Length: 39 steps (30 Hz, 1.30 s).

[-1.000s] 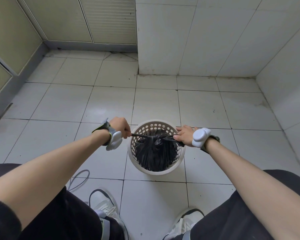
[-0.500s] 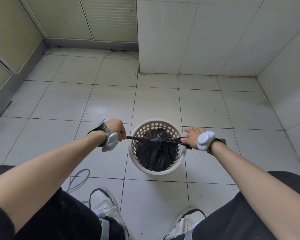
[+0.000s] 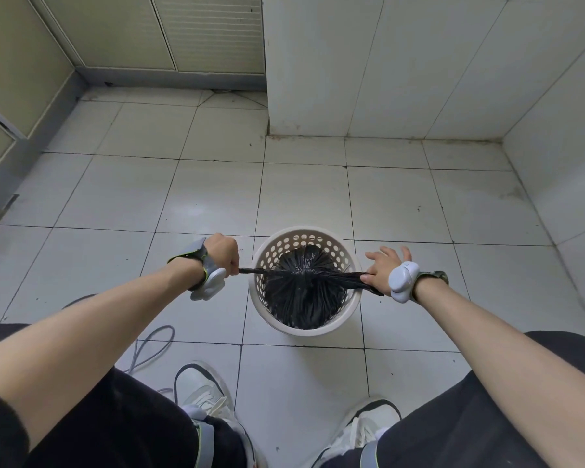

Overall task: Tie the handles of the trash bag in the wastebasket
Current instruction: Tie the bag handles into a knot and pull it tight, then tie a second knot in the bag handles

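Trash bag handles [image 3: 304, 272] stretched taut left-right, left hand [image 3: 222, 253] fisted, right hand [image 3: 384, 266] pinching ends

Both hands pull the trash bag's handles apart over the wastebasket.

The white perforated wastebasket [image 3: 303, 327] stands on the tiled floor [image 3: 200, 204] and holds a black trash bag [image 3: 303, 295], gathered to a point at its middle. The left hand [image 3: 222, 253] is fisted on the left handle [image 3: 250, 270], just outside the rim. The right hand [image 3: 384, 266] pinches the right handle [image 3: 355, 276] with the other fingers spread. Both handles run taut across the opening. A white device sits at each wrist. Two pale shoes [image 3: 203, 393] and a grey cable [image 3: 149, 346] lie nearer the camera.
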{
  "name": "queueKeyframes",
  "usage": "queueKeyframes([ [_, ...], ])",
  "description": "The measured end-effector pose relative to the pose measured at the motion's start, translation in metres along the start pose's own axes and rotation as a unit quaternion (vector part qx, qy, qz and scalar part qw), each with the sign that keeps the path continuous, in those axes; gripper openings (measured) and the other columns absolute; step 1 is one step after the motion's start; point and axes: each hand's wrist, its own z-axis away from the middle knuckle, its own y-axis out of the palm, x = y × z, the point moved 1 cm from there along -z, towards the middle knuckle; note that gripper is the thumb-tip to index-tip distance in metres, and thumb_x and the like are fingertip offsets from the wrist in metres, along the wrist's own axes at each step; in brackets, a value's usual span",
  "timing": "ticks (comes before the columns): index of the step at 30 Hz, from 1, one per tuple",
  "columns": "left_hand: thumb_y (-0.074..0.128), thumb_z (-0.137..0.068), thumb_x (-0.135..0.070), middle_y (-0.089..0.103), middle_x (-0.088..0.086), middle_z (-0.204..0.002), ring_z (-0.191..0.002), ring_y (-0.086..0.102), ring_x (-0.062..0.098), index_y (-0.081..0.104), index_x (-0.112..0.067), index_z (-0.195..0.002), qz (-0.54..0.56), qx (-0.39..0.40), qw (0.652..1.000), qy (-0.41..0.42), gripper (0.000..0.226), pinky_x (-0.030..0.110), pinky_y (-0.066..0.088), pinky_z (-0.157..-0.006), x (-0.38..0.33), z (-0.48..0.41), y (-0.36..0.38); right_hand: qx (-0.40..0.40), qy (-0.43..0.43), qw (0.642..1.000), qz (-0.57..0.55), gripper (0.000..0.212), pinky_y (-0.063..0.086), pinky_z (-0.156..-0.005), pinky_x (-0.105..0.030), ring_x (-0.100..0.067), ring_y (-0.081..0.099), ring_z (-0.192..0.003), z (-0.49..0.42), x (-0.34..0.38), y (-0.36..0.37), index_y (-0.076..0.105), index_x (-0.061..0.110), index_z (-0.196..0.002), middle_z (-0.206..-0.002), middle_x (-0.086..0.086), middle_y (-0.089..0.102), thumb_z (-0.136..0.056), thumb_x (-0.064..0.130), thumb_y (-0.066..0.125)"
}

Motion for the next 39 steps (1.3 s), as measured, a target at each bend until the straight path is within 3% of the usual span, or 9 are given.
queueKeyframes([
  [12,0.063,-0.076,-0.007,0.077,0.008,-0.081,-0.084,0.07,0.023,0.077,-0.012,-0.083,-0.012,0.013,1.0,-0.013,0.017,0.026,0.049,-0.066,0.003,-0.004,-0.001,0.031,0.014,0.998,0.047,0.038,-0.001,-0.115,-0.058,-0.02,0.017,-0.144,-0.004,-0.006,0.001,0.06,0.038,-0.119,-0.148,0.01,0.038,-0.099,0.04,0.028],
  [17,0.063,-0.077,-0.013,0.072,-0.007,-0.065,-0.074,0.068,0.015,0.073,-0.021,-0.071,0.011,0.046,0.999,-0.001,0.014,0.02,0.045,-0.06,0.016,-0.006,-0.003,0.069,0.026,0.994,0.074,0.043,0.007,-0.112,-0.06,-0.026,0.037,-0.128,-0.004,-0.005,-0.006,0.047,0.026,-0.062,-0.099,0.003,0.053,-0.099,0.035,0.027],
  [19,0.065,-0.081,-0.024,0.076,-0.004,-0.072,-0.076,0.068,0.015,0.072,-0.021,-0.085,0.0,0.028,0.999,0.016,0.008,0.022,0.045,-0.062,0.014,-0.007,-0.004,0.048,0.019,0.997,0.061,0.044,0.011,-0.111,-0.058,-0.025,0.045,-0.117,-0.004,-0.002,-0.012,0.042,0.021,-0.057,-0.09,0.003,0.053,-0.097,0.036,0.032],
  [21,0.061,-0.085,-0.037,0.077,0.0,-0.087,-0.083,0.067,0.019,0.064,-0.02,-0.108,-0.017,-0.023,0.999,0.019,0.029,0.025,0.043,-0.064,0.009,-0.009,-0.004,0.036,0.02,0.997,0.067,0.039,0.021,-0.107,-0.055,-0.024,0.052,-0.095,-0.003,0.002,-0.019,0.042,0.018,-0.056,-0.08,0.003,0.053,-0.093,0.031,0.038],
  [24,0.051,-0.088,-0.044,0.071,0.004,-0.109,-0.103,0.061,0.027,0.054,-0.019,-0.117,-0.073,-0.107,0.991,0.04,0.039,0.032,0.042,-0.078,-0.004,-0.009,-0.004,-0.011,0.031,0.997,0.064,0.024,0.03,-0.086,-0.041,-0.021,0.043,-0.065,-0.001,0.011,-0.03,0.043,0.016,-0.059,-0.066,0.001,0.049,-0.083,0.018,0.043],
  [26,0.05,-0.089,-0.036,0.067,0.005,-0.113,-0.105,0.057,0.028,0.05,-0.017,-0.115,-0.07,-0.122,0.987,0.073,0.032,0.035,0.039,-0.084,-0.016,-0.008,-0.005,-0.05,0.019,0.998,0.03,0.018,0.031,-0.081,-0.037,-0.021,0.054,-0.07,-0.002,0.016,-0.036,0.063,0.019,-0.08,-0.083,-0.002,0.068,-0.08,0.012,0.046],
  [29,0.045,-0.087,-0.018,0.067,0.004,-0.11,-0.095,0.053,0.025,0.049,-0.021,-0.11,-0.064,-0.097,0.988,0.097,0.024,0.029,0.03,-0.074,-0.036,-0.007,-0.008,-0.056,-0.031,0.998,-0.016,0.03,0.042,-0.094,-0.037,-0.023,0.063,-0.102,-0.004,0.027,-0.042,0.065,0.024,-0.108,-0.111,0.002,0.069,-0.085,0.011,0.049],
  [35,0.046,-0.081,0.002,0.066,0.007,-0.111,-0.103,0.056,0.025,0.057,-0.017,-0.108,-0.113,-0.007,0.984,0.134,0.035,0.029,0.03,-0.078,-0.069,-0.008,-0.007,-0.024,-0.114,0.991,-0.072,0.028,0.038,-0.078,-0.025,-0.029,0.06,-0.108,-0.001,0.052,-0.037,0.062,0.01,-0.115,-0.12,-0.011,0.064,-0.093,0.015,0.047],
  [39,0.047,-0.083,0.0,0.061,0.006,-0.124,-0.114,0.055,0.026,0.058,-0.021,-0.122,-0.131,0.072,0.979,0.141,0.046,0.03,0.039,-0.088,-0.08,-0.011,-0.003,0.055,-0.146,0.988,-0.007,0.042,0.045,-0.08,-0.021,-0.018,0.062,-0.106,-0.004,0.066,-0.042,0.061,0.021,-0.116,-0.121,0.002,0.066,-0.084,0.001,0.042],
])
